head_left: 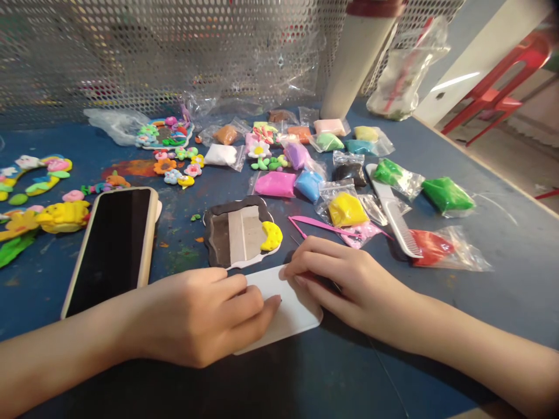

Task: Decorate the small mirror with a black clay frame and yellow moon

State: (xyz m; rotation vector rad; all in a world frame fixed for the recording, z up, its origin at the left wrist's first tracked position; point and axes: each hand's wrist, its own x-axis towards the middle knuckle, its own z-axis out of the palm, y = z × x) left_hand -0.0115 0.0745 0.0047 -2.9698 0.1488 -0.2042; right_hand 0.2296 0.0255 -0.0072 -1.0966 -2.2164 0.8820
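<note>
A white card [279, 308] is gripped near the front edge of a blue table [515, 279] by both hands. Its left end is held under the curled fingers of the left hand [196, 317], and its upper edge is pinched by the partly closed right hand [349, 285]. Just beyond the card, a dark brown clay slab [218, 233] is laid with a yellow clay crescent [271, 235] at its right side. A phone [109, 250] in a cream case is placed face up beside the left hand. A pink plastic tool [314, 226] and a white comb [393, 212] are seen near the right hand, with a yellow bag of clay [347, 209] and a red bag of clay [430, 247] close by. More bagged clay in several colours is spread across the middle of the table. Clay flowers [174, 163] are grouped toward the far edge, where a perforated metal screen [131, 58] is raised. A red chair [493, 87] is seen beyond the right edge.
</note>
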